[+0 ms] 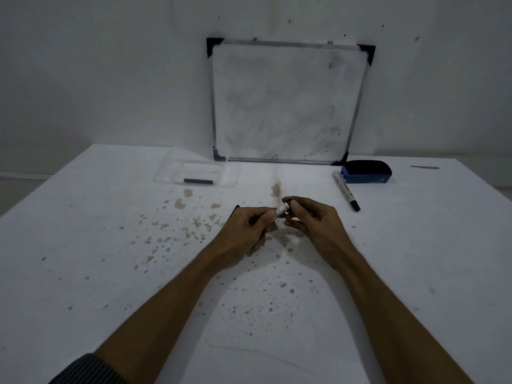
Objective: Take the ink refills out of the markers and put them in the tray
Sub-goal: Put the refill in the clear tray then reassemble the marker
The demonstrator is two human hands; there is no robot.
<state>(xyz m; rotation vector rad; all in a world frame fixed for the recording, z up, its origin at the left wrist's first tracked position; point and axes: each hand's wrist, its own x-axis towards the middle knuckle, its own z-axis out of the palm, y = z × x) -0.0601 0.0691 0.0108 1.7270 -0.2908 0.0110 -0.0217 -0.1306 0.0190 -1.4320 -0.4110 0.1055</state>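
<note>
Where both hands meet: marker (282,210) (white barrel) clamped between left fingers (270,217) and right fingers (294,204).

Count: 2 white-barrelled markers, one held in the hands (282,211), one lying on the table (346,191). 1 clear plastic tray (171,173). 1 dark grey ink refill (198,180) inside. 1 blue-black eraser (366,172). 1 metal-framed whiteboard (288,101).

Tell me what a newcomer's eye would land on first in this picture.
First, the left hand and right hand, meeting at the centre of the stained white table and both gripping one marker between them. Next, the smudged whiteboard leaning against the wall behind. Then the small things: a clear tray at back left holding one dark refill, and a second marker beside a blue eraser at back right.
</note>
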